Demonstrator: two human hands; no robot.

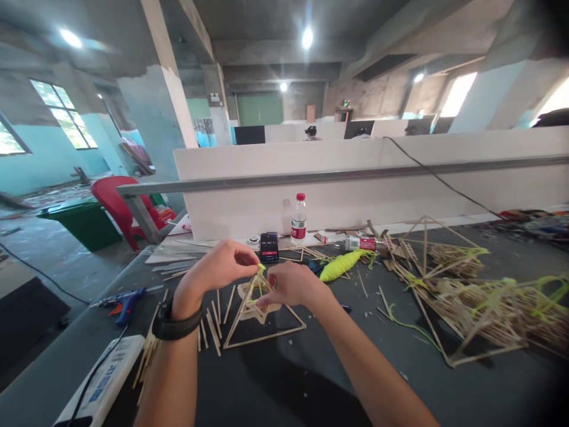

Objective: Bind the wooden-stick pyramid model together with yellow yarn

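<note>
the left hand (pixel 235 261) had its thumb and fingers pinched on the yellow-green yarn (pixel 261 268) at the top of the pale wooden stick pyramid frame (pixel 265 343), which stood on the dark grey table (pixel 249 397). the right hand (pixel 288 284) reached in at the frame's side, fingers curled; whether they clamped anything, one could not tell.

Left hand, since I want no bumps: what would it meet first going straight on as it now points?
The left hand would meet the yellow tie atop the stick frame, seemingly at its fingertips, then perhaps the right hand; depth is unclear.
</note>
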